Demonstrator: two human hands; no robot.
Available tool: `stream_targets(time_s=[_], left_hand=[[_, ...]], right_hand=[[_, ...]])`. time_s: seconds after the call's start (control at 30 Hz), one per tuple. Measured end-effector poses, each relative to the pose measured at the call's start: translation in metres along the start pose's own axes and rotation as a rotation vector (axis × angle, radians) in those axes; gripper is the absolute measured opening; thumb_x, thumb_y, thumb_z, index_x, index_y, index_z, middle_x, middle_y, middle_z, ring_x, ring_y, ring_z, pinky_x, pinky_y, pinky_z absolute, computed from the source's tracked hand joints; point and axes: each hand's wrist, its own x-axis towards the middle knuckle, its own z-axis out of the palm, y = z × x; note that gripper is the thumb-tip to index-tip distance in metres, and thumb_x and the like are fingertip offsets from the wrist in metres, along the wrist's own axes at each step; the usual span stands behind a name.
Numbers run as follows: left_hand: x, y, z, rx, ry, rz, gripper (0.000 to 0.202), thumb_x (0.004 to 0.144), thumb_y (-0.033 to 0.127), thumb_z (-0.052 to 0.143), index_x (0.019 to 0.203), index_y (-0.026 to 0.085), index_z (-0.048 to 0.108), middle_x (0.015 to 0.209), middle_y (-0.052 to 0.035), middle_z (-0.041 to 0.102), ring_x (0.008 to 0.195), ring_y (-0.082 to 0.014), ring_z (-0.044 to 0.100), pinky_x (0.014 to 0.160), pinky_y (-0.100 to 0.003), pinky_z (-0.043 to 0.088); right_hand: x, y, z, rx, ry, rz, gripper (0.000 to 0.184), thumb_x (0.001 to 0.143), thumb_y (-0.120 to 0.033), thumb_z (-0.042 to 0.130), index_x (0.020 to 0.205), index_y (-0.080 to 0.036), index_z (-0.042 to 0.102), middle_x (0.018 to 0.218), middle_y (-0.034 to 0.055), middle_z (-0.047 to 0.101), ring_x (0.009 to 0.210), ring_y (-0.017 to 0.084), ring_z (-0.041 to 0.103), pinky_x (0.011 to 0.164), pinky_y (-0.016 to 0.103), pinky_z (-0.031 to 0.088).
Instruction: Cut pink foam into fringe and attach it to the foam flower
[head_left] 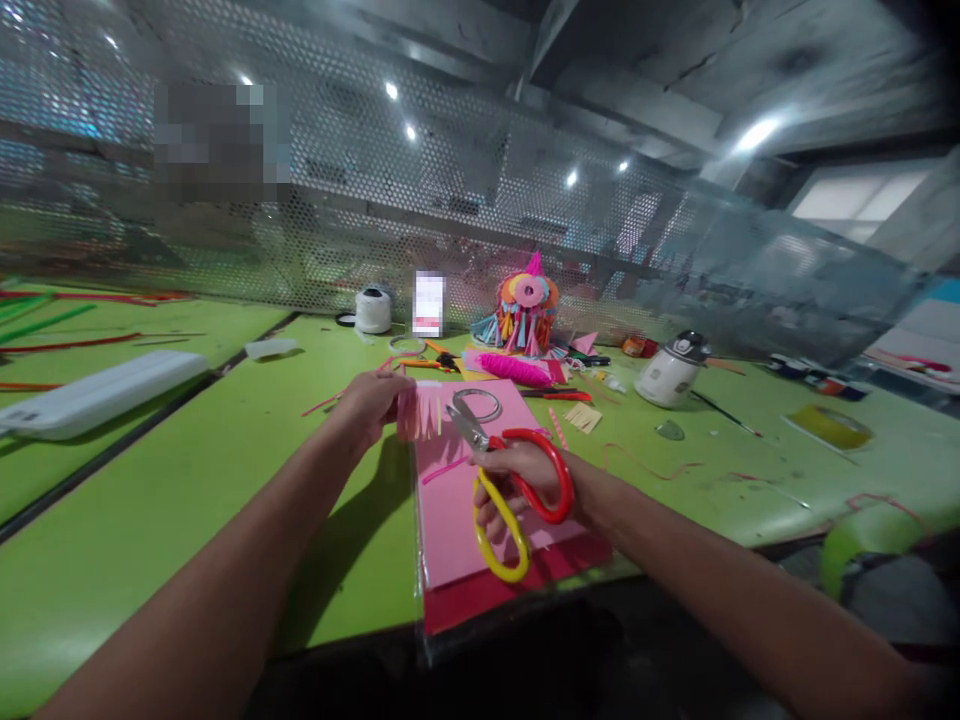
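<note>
My left hand [371,400] is closed on a pink paper strip [420,412] cut into a fringe, held just above the table. My right hand [525,480] grips scissors [517,490] with one red and one yellow handle loop; the blades [466,422] point up-left toward the fringe, their tips close to it. Both hands hover over a stack of pink and red paper sheets [457,520] in a clear sleeve at the near edge of the green table [187,480].
Behind the sheets stand a colourful fringed paper piñata [525,305], a pink yarn roll [516,370], a tape ring [480,405], a white pot [667,372], a white roll [373,310] and paper scraps. A white flat device [97,392] lies left. A perforated metal screen [375,200] backs the table.
</note>
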Motion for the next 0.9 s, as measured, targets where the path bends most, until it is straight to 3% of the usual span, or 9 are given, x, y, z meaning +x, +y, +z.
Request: stream_targets(time_s=[0.13, 0.27, 0.3, 0.37, 0.47, 0.57, 0.63, 0.77, 0.9], left_hand=[[0.006, 0.000, -0.005, -0.018, 0.051, 0.025, 0.007, 0.054, 0.015, 0.057, 0.055, 0.014, 0.050, 0.042, 0.0033, 0.046, 0.037, -0.0090, 0.042, 0.038, -0.021, 0.032], [0.007, -0.002, -0.006, -0.022, 0.041, 0.023, 0.008, 0.056, 0.016, 0.058, 0.057, 0.014, 0.051, 0.042, 0.0046, 0.044, 0.036, -0.0087, 0.040, 0.038, -0.021, 0.030], [0.006, -0.003, -0.006, -0.021, 0.023, 0.025, 0.008, 0.056, 0.016, 0.059, 0.058, 0.013, 0.052, 0.042, 0.0047, 0.045, 0.037, -0.0085, 0.041, 0.038, -0.021, 0.030], [0.004, -0.003, -0.005, -0.020, -0.015, 0.029, 0.012, 0.056, 0.017, 0.063, 0.060, 0.013, 0.053, 0.044, 0.0046, 0.047, 0.037, -0.0080, 0.041, 0.039, -0.021, 0.029], [0.003, -0.003, -0.004, -0.022, -0.070, 0.039, 0.018, 0.052, 0.018, 0.069, 0.061, 0.014, 0.053, 0.047, 0.0042, 0.050, 0.040, -0.0074, 0.043, 0.041, -0.020, 0.029], [0.002, -0.005, -0.003, 0.016, -0.118, 0.074, 0.018, 0.052, 0.020, 0.070, 0.060, 0.013, 0.056, 0.049, 0.0028, 0.053, 0.043, -0.0076, 0.045, 0.044, -0.020, 0.031], [0.002, -0.006, -0.003, 0.065, -0.135, 0.092, 0.017, 0.052, 0.021, 0.071, 0.060, 0.012, 0.059, 0.050, 0.0015, 0.054, 0.044, -0.0079, 0.046, 0.045, -0.020, 0.030], [0.002, -0.007, -0.006, 0.149, -0.152, 0.070, 0.016, 0.055, 0.025, 0.070, 0.057, 0.012, 0.061, 0.046, 0.0022, 0.051, 0.040, -0.0064, 0.039, 0.042, -0.020, 0.024], [0.003, -0.009, -0.008, 0.240, -0.248, 0.101, 0.021, 0.060, 0.031, 0.068, 0.054, 0.013, 0.059, 0.041, 0.0041, 0.044, 0.038, -0.0058, 0.034, 0.041, -0.020, 0.021]], right_hand=[[-0.024, -0.013, -0.012, -0.020, -0.035, 0.023, 0.025, 0.088, -0.037, 0.042, 0.093, -0.013, 0.050, 0.058, 0.0014, 0.059, 0.048, 0.015, 0.061, 0.046, 0.028, 0.050], [-0.056, -0.030, -0.041, -0.238, 0.076, -0.045, 0.033, 0.085, -0.046, 0.044, 0.095, -0.016, 0.054, 0.061, 0.0005, 0.057, 0.045, 0.011, 0.054, 0.042, 0.021, 0.042], [-0.061, -0.033, -0.055, -0.366, 0.158, -0.101, 0.036, 0.083, -0.048, 0.047, 0.095, -0.016, 0.056, 0.063, 0.0014, 0.058, 0.047, 0.012, 0.054, 0.043, 0.022, 0.042], [-0.063, -0.033, -0.089, -0.751, 0.463, -0.238, 0.038, 0.079, -0.050, 0.051, 0.097, -0.017, 0.059, 0.070, 0.0048, 0.062, 0.053, 0.015, 0.056, 0.047, 0.024, 0.042], [-0.054, -0.018, -0.150, -1.320, 0.894, -0.246, 0.036, 0.071, -0.040, 0.063, 0.100, -0.018, 0.063, 0.095, 0.0106, 0.066, 0.084, 0.024, 0.061, 0.067, 0.028, 0.044], [-0.043, 0.005, -0.199, -1.416, 1.031, -0.106, 0.039, 0.076, -0.037, 0.057, 0.108, -0.014, 0.061, 0.103, 0.0155, 0.065, 0.090, 0.026, 0.061, 0.070, 0.030, 0.043], [-0.040, 0.015, -0.219, -1.406, 1.094, -0.053, 0.042, 0.081, -0.037, 0.049, 0.112, -0.010, 0.058, 0.101, 0.0200, 0.065, 0.086, 0.027, 0.062, 0.065, 0.032, 0.044], [-0.037, 0.014, -0.225, -1.420, 1.100, -0.023, 0.038, 0.078, -0.034, 0.052, 0.102, -0.006, 0.064, 0.091, 0.0238, 0.067, 0.080, 0.030, 0.063, 0.062, 0.033, 0.043], [-0.012, -0.014, -0.183, -1.480, 1.044, -0.166, 0.029, 0.079, -0.032, 0.052, 0.091, -0.010, 0.066, 0.094, 0.0209, 0.065, 0.092, 0.029, 0.058, 0.074, 0.034, 0.039]])
